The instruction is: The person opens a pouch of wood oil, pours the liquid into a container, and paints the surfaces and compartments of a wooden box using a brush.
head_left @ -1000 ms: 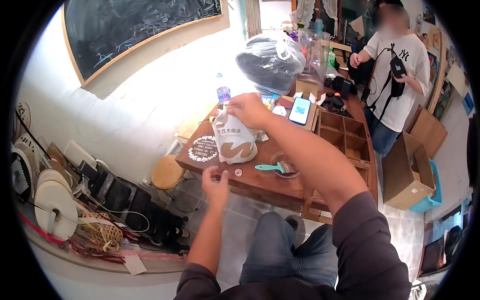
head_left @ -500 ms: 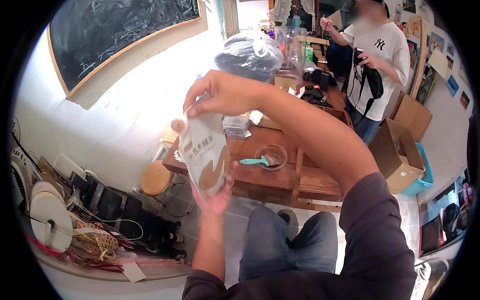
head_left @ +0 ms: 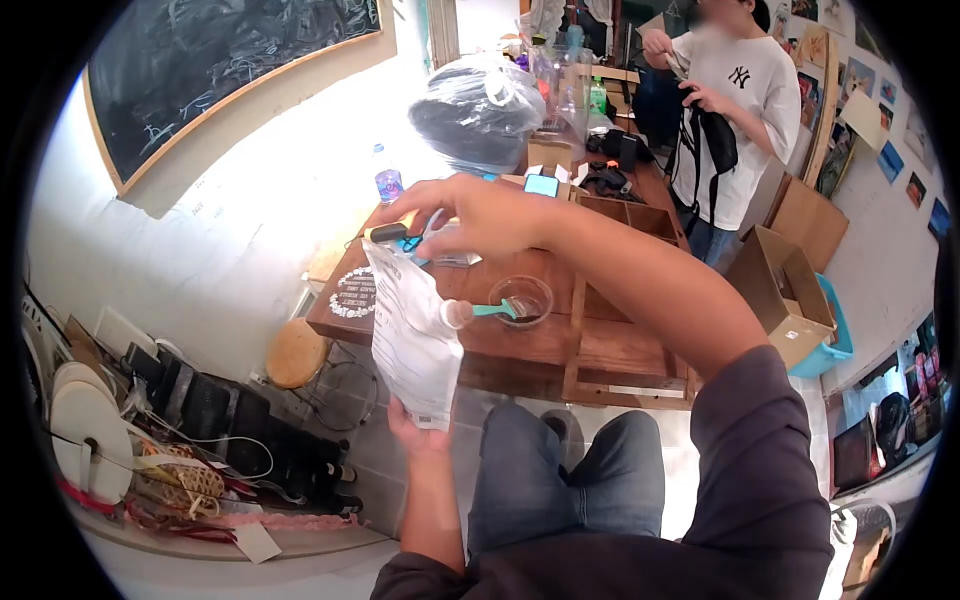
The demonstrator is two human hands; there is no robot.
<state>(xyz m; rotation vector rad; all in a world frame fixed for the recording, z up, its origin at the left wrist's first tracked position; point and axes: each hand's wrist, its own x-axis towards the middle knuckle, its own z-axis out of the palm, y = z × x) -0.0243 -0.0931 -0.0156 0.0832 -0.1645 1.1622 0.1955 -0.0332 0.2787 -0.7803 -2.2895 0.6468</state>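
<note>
A bottle (head_left: 388, 185) stood on the table (head_left: 510, 346). In front of the table, a white pouch (head_left: 415, 340), contents hidden, was gripped low by the left hand (head_left: 421, 432), its fingers mostly concealed. The right hand (head_left: 480, 215) hovered by its top, thumb and fingers parted, nothing visibly held. A brush (head_left: 490, 310) rested in a clear bowl (head_left: 549, 300), left of a carton (head_left: 797, 342).

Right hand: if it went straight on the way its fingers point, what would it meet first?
Most likely the pouch, its top just down-left of the right hand. Depth is unclear, though: a black item shows near the same line, apparently behind.
</note>
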